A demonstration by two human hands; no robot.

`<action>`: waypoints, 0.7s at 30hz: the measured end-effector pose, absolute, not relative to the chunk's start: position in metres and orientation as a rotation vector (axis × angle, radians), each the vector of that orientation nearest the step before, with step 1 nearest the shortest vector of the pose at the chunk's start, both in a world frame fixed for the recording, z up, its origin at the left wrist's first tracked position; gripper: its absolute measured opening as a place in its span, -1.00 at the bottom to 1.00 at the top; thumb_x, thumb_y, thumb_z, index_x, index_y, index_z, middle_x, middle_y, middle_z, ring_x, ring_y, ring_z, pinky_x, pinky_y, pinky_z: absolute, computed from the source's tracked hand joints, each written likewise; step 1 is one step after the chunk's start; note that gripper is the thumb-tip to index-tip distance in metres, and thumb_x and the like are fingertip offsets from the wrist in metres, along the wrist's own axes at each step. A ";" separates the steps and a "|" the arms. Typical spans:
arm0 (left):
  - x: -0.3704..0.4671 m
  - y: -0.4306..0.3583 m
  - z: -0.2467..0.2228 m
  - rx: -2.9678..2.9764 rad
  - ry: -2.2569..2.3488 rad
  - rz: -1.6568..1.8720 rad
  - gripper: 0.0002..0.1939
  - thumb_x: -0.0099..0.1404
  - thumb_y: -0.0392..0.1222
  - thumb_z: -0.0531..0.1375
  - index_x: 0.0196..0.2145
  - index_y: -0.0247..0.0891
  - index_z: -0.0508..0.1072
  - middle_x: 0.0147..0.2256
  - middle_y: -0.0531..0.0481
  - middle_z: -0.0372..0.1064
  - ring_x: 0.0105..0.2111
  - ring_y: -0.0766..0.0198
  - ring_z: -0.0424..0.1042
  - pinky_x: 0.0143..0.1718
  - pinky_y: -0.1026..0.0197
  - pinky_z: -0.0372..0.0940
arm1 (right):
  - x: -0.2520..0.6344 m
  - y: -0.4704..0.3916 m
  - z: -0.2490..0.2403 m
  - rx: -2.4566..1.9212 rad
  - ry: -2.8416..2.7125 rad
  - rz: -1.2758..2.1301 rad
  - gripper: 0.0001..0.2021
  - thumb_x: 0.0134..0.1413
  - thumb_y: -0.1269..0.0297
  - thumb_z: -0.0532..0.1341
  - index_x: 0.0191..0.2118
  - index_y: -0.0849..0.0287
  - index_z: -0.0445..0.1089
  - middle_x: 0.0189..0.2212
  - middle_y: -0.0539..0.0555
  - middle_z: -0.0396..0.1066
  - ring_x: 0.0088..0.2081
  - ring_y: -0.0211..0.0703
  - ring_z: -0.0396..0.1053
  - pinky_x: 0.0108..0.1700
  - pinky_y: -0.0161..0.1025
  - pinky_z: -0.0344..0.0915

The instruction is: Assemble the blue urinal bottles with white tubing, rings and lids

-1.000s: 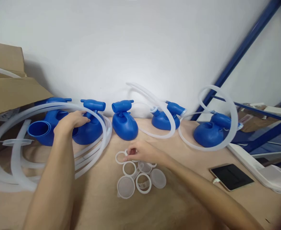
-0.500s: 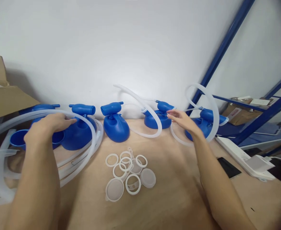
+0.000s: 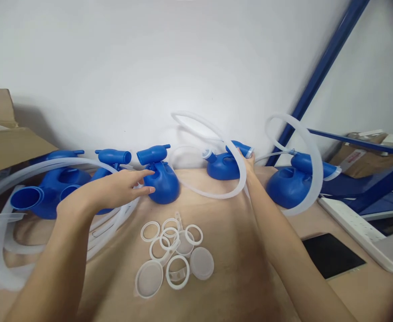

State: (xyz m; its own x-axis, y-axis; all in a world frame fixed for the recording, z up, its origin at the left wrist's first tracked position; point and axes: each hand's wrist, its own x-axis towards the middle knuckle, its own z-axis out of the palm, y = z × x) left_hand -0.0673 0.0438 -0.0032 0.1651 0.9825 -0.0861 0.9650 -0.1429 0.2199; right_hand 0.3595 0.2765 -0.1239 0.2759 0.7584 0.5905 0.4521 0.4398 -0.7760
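My left hand (image 3: 127, 185) reaches across with its thumb and fingers apart. Its fingertips are at the side of a blue plastic urinal bottle (image 3: 164, 185) in the middle; whether they touch it is unclear. Farther right, my right hand (image 3: 249, 162) is closed around the upper end of another blue urinal bottle (image 3: 222, 167), its fingers partly hidden. That bottle has white-rimmed openings, and a looped translucent hose (image 3: 228, 194) passes in front of it. Between my arms lie several white sealing rings (image 3: 178, 287) and translucent round caps (image 3: 202, 264).
On the left stand more blue bottles (image 3: 47, 197), coiled hoses (image 3: 111, 232) and an open cardboard box (image 3: 11, 147). A hosed bottle (image 3: 286, 190), a dark flat device (image 3: 332, 256) and a white power strip (image 3: 350, 232) sit right, beside a blue metal frame (image 3: 330, 58).
My left hand has moved right, from the left-hand bottles to the middle one. My right hand has closed around the top of the right-hand bottle, whose hose has shifted. The view has moved slightly.
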 end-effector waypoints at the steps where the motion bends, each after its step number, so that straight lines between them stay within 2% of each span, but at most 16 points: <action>1: -0.066 0.044 -0.004 2.225 1.878 0.097 -0.12 0.31 0.49 0.02 0.43 0.02 0.28 0.24 -0.12 0.46 0.17 -0.18 0.47 0.16 -0.06 0.34 | 0.358 0.279 -0.128 -1.201 -1.279 0.315 -0.51 0.18 -0.07 0.26 0.08 0.17 0.32 -0.07 0.32 0.50 -0.08 0.05 0.49 -0.09 -0.05 0.43; 5: -0.059 0.045 -0.005 2.235 1.878 0.059 -0.14 0.32 0.46 0.03 0.42 0.00 0.30 0.25 -0.15 0.46 0.18 -0.20 0.47 0.16 -0.06 0.35 | 0.349 0.273 -0.136 -1.266 -1.152 0.402 -0.43 -0.02 0.02 0.42 0.03 0.16 0.26 0.03 0.29 0.50 -0.01 0.01 0.48 0.07 -0.04 0.42; 8: -0.050 0.048 -0.007 2.279 1.860 0.066 -0.19 0.31 0.39 0.06 0.36 -0.05 0.39 0.25 -0.18 0.45 0.20 -0.25 0.46 0.17 -0.08 0.35 | 0.340 0.253 -0.135 -1.264 -1.227 0.425 -0.39 -0.18 0.07 0.50 -0.04 0.16 0.29 0.02 0.28 0.50 0.02 0.07 0.46 0.18 0.03 0.36; 10: -0.042 0.051 -0.010 2.317 1.799 0.068 -0.23 0.32 0.36 0.04 0.33 -0.06 0.42 0.25 -0.17 0.46 0.20 -0.25 0.46 0.17 -0.09 0.35 | 0.335 0.235 -0.131 -1.250 -1.301 0.459 -0.41 -0.21 0.09 0.51 -0.06 0.16 0.32 0.01 0.25 0.51 0.03 0.06 0.45 0.19 0.03 0.36; 13: -0.025 0.061 -0.015 2.416 1.657 0.100 -0.26 0.36 0.33 0.00 0.34 -0.05 0.40 0.20 -0.11 0.50 0.17 -0.17 0.47 0.20 -0.06 0.33 | 0.333 0.204 -0.120 -1.212 -1.412 0.579 -0.42 -0.19 0.10 0.48 -0.02 0.15 0.35 -0.05 0.17 0.52 -0.07 -0.01 0.48 0.04 -0.03 0.46; 16: 0.001 0.076 -0.022 2.551 1.562 0.231 -0.33 0.41 0.22 -0.02 0.29 -0.13 0.44 0.16 -0.13 0.54 0.13 -0.09 0.50 0.19 -0.01 0.32 | 0.334 0.178 -0.104 -1.139 -1.475 0.765 -0.49 -0.17 0.12 0.46 -0.07 0.16 0.37 -0.17 0.09 0.52 -0.23 -0.11 0.47 -0.16 -0.10 0.50; 19: 0.032 0.084 -0.023 2.606 1.573 0.454 -0.43 0.45 0.12 -0.05 0.17 -0.19 0.52 0.03 -0.15 0.60 0.03 -0.06 0.55 0.03 0.02 0.39 | 0.335 0.164 -0.079 -1.080 -1.361 0.763 -0.57 -0.13 0.14 0.43 -0.12 0.15 0.37 -0.21 0.06 0.49 -0.26 -0.15 0.45 -0.19 -0.13 0.50; 21: 0.049 0.079 -0.018 2.615 1.551 0.602 -0.51 0.47 0.12 -0.03 -0.03 -0.17 0.60 -0.13 -0.11 0.64 -0.12 -0.03 0.58 -0.12 0.04 0.41 | 0.335 0.156 -0.058 -1.006 -1.344 0.661 -0.57 -0.15 0.18 0.43 -0.12 0.15 0.38 -0.21 0.05 0.48 -0.24 -0.14 0.46 -0.17 -0.12 0.51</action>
